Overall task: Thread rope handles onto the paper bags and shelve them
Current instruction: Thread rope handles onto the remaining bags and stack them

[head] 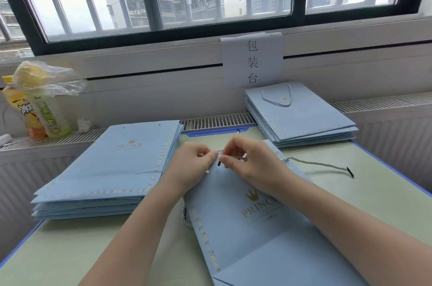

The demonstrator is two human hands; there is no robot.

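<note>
A flat light-blue paper bag (252, 234) with a gold crown logo lies in front of me on the green table (378, 199). My left hand (191, 165) pinches the bag's top edge by a punched hole. My right hand (247, 161) pinches a grey rope handle (318, 164) near its black tip at that same edge. The rope's other end trails right across the table, ending in a black tip (350, 172). Another rope loop (184, 215) pokes out from under the bag's left side.
A stack of flat blue bags (112, 168) without handles lies at the left. A stack with rope handles (301, 117) sits at the back right. Bottles in a plastic wrap (37, 103) stand on the radiator ledge by the window. A paper sign (252, 61) hangs on the sill.
</note>
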